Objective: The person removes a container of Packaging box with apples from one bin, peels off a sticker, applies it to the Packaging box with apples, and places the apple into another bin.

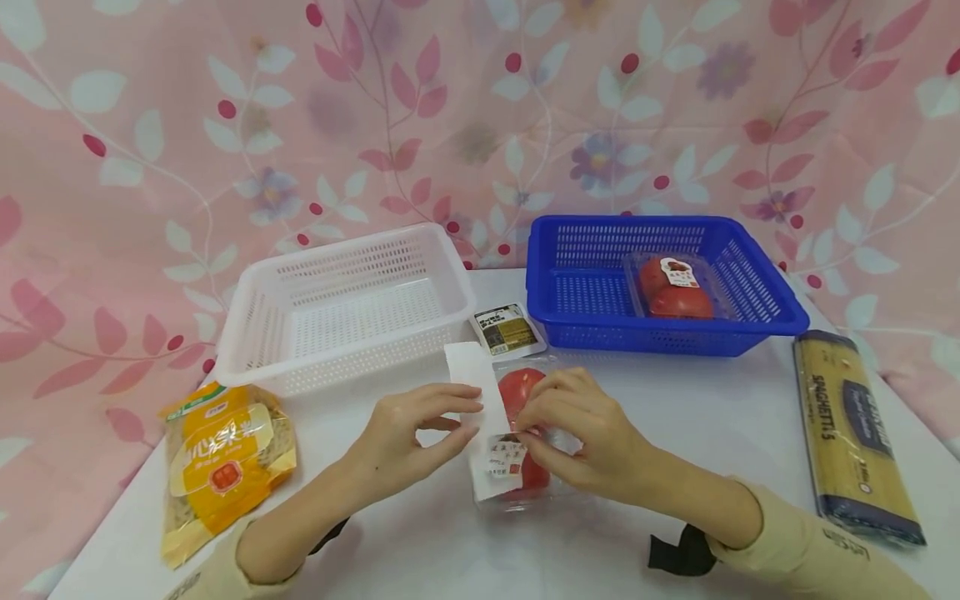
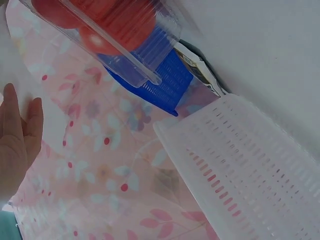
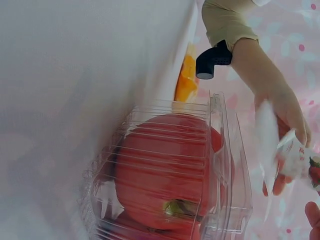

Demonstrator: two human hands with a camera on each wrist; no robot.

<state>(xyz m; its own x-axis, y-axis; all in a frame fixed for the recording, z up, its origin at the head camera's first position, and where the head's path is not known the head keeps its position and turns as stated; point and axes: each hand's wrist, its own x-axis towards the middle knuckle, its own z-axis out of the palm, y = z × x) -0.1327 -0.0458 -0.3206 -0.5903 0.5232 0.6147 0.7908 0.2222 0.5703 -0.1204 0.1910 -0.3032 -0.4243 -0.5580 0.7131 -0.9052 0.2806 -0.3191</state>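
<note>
In the head view my left hand (image 1: 420, 429) pinches a white paper strip (image 1: 474, 375), which stands upright in front of a clear plastic box (image 1: 517, 503) of tomatoes (image 1: 519, 388). A printed label (image 1: 506, 460) with a tomato picture is at the strip's lower end. My right hand (image 1: 581, 425) pinches the label's upper edge between thumb and fingers. Close up in the right wrist view, the lidded box (image 3: 165, 165) shows a large tomato inside, while the label (image 3: 300, 155) bends away from the strip (image 3: 267, 145). Left-hand fingers (image 2: 34, 130) appear at the left wrist view's edge.
Behind are a white basket (image 1: 345, 358) and a blue basket (image 1: 667, 340) holding another labelled tomato box (image 1: 678, 287). A small flat packet (image 1: 508, 330) lies between them. An orange-yellow food bag (image 1: 225, 467) is at left, a spaghetti pack (image 1: 858, 433) at right.
</note>
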